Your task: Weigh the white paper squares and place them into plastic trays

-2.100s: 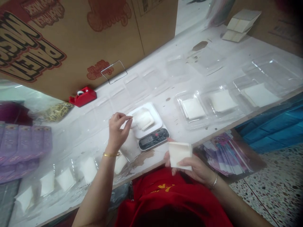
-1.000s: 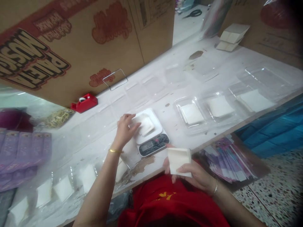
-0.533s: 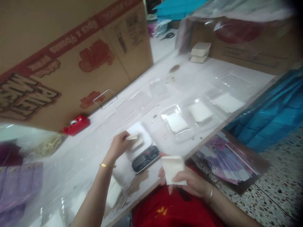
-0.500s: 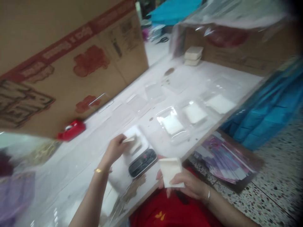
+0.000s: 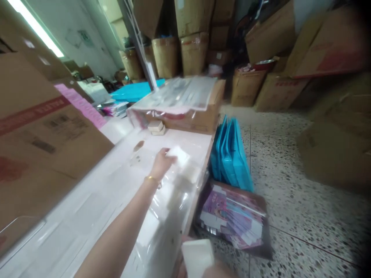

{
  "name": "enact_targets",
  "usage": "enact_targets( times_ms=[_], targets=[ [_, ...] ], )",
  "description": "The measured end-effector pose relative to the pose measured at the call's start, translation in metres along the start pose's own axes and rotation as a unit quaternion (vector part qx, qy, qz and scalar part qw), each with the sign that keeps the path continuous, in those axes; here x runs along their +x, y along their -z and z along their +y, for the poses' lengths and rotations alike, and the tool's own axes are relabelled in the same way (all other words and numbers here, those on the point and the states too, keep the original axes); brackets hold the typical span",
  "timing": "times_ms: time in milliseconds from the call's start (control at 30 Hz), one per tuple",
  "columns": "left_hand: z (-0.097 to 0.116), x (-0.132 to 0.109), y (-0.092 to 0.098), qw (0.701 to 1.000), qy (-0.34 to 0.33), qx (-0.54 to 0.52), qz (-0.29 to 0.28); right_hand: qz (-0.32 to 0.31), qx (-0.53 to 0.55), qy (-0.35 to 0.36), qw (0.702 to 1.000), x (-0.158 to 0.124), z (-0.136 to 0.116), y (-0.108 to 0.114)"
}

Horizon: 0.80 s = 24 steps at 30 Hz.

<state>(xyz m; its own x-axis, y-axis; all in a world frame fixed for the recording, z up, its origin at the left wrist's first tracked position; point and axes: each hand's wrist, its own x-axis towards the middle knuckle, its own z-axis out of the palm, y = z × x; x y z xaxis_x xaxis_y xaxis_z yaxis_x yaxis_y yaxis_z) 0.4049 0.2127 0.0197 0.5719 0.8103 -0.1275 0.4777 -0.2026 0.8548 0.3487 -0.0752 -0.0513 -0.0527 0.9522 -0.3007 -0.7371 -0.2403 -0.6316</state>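
Note:
My left hand point(image 5: 161, 165) is stretched out over the white table and pinches a small white stack of square cards or sheets point(image 5: 179, 155). It hovers above or at the far clear plastic tray point(image 5: 191, 172); whether they touch I cannot tell. Nearer along the table edge lie more clear plastic trays point(image 5: 153, 199) with white squares inside, partly behind my forearm. Low in the view my right hand point(image 5: 218, 270) grips a thicker off-white stack of square sheets point(image 5: 198, 255), its fingers partly cut off by the frame and blurred.
Two small white blocks point(image 5: 156, 127) are stacked before a plastic-covered carton point(image 5: 188, 119). A large cardboard box point(image 5: 43, 127) borders the table's left side. Blue bags point(image 5: 232, 154) and a box of purple printed packets point(image 5: 232, 216) stand on the right by the speckled floor point(image 5: 304, 231).
My left hand has moved from the small scale to the far tray, carrying a white stack. The view has swung up and right, and the scale has left it. My right hand keeps its stack.

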Motion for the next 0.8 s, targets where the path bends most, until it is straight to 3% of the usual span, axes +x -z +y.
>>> enact_targets(
  times_ms=[133, 233, 300, 400, 533, 600, 700, 800],
  targets=[
    [0.006, 0.060, -0.047, 0.999, -0.012, 0.044, 0.012, 0.060, 0.039, 0.024, 0.997, -0.007, -0.013, 0.014],
    [0.007, 0.076, -0.051, 0.995, -0.042, 0.085, 0.022, 0.061, 0.078, 0.025, 0.995, -0.007, -0.016, 0.019],
    [0.008, 0.068, -0.041, 0.991, -0.081, 0.106, 0.022, 0.043, 0.106, 0.030, 0.993, -0.004, -0.015, 0.019],
    [0.004, 0.024, -0.016, 0.982, -0.140, 0.124, -0.022, 0.024, 0.153, 0.048, 0.987, 0.003, -0.011, 0.015],
    [-0.012, -0.076, 0.023, 0.942, -0.242, 0.149, -0.179, 0.018, 0.166, 0.043, 0.985, 0.012, -0.011, 0.002],
    [-0.023, -0.127, 0.040, 0.924, -0.255, 0.164, -0.233, -0.001, 0.149, 0.028, 0.988, 0.015, -0.012, -0.006],
    [-0.040, -0.187, 0.058, 0.923, -0.240, 0.183, -0.240, -0.023, 0.119, 0.015, 0.992, 0.018, -0.006, -0.016],
    [-0.058, -0.225, 0.068, 0.934, -0.219, 0.204, -0.195, -0.041, 0.097, -0.023, 0.994, 0.021, 0.008, -0.028]
  ],
)
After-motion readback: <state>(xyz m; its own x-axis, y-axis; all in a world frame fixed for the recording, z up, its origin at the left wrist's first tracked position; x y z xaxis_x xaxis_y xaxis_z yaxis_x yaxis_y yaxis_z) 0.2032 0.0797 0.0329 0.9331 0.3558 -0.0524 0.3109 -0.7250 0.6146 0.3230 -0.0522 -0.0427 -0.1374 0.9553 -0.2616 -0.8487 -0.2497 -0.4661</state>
